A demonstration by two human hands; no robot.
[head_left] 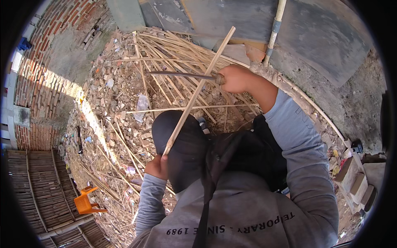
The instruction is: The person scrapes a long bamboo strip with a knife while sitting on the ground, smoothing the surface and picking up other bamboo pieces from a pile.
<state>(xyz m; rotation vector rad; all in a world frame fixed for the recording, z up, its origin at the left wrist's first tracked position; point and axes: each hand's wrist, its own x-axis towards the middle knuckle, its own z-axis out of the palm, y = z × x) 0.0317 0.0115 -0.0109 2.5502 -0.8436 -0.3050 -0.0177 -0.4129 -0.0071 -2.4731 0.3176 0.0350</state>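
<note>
My left hand (157, 166) is closed around the lower end of a long split bamboo strip (190, 105), beside my left knee. The strip slants up and to the right, past my knee, its far end in the air. My right hand (236, 78) grips the short handle of a machete (180, 74). Its dark, narrow blade points left and crosses the strip at its upper half; whether the edge touches the strip I cannot tell. Beyond both hands lies a loose pile of bamboo strips (165, 46) on the ground.
Rubble and litter cover the ground (107, 99), with a clear plastic bag (142, 107) ahead of my left knee. An orange plastic chair (84, 203) stands left, near a bamboo slat panel (41, 186). Grey panels (231, 18) and a pale pole (274, 33) close off the far side.
</note>
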